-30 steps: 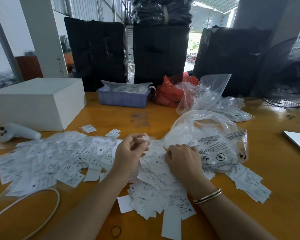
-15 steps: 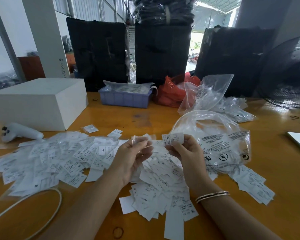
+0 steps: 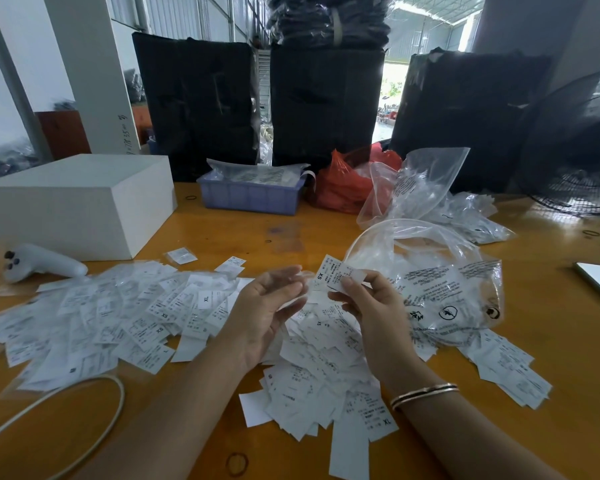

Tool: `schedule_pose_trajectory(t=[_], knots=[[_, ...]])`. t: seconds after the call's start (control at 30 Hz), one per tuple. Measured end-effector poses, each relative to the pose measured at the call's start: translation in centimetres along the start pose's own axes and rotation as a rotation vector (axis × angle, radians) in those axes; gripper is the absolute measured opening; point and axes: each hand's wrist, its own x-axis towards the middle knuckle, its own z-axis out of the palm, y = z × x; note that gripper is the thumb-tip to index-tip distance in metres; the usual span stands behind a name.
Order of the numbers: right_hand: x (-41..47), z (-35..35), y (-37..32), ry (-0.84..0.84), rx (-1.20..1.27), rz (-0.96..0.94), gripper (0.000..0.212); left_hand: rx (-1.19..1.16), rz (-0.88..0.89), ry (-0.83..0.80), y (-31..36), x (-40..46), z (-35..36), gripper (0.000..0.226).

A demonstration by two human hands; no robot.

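Label (image 3: 333,277) lifts off the pile (image 3: 319,358) now, pinched by right hand (image 3: 371,313) above the heap's twelve o'clock; left hand (image 3: 267,310) waits at nine o'clock, fingers loose, blurred, grip unclear; sorting looks next.

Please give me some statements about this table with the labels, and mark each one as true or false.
1. The right hand pinches a label. True.
2. The bracelet is on the left wrist. False: it is on the right wrist.
3. The blue tray stands to the right of the white box. True.
4. The red bag lies left of the white box. False: it lies right of the blue tray.
5. The pinched label is marked XL. False: it is marked XS, seen upside down.
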Motion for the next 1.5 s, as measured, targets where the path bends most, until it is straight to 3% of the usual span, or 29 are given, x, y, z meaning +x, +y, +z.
schedule_pose_trajectory(t=[0.47,0.6,0.77,0.83,0.93,1.1,1.23,1.37,1.5], knots=[[-0.2,0.3,0.4,-0.146,-0.24,0.043,0.007,0.005,0.027,0.035,-0.2,0.3,-0.3,0.023],[-0.2,0.4,0.3,-0.172,-0.431,-0.062,0.005,0.223,0.06,0.033,-0.7,0.3,-0.3,0.018],[-0.3,0.7,1.0,-0.213,-0.728,-0.179,0.027,0.391,0.09,0.014,-1.1,0.2,-0.1,0.019],[-0.2,0.8,1.1,-0.208,-0.736,-0.176,0.04,0.368,0.128,0.064,-0.9,0.3,-0.1,0.023],[-0.1,0.6,0.9,-0.2,-0.787,-0.19,0.043,0.294,0.158,0.13,-0.5,0.3,-0.3,0.024],[-1.0,1.2,0.9,-0.382,-0.983,-0.302,0.053,0.434,0.163,0.143,-0.7,0.0,-0.1,0.018],[-0.9,1.2,1.1,-0.343,-0.945,-0.344,0.055,0.474,0.168,0.175,-0.4,-0.1,-0.2,0.016],[-0.5,0.8,1.0,-0.205,-0.779,-0.309,0.046,0.532,0.158,0.08,-0.2,-0.2,0.1,0.006],[0.3,0.0,0.6,-0.12,-0.726,-0.275,0.041,0.528,0.185,0.02,-0.3,-0.1,0.0,0.023]])
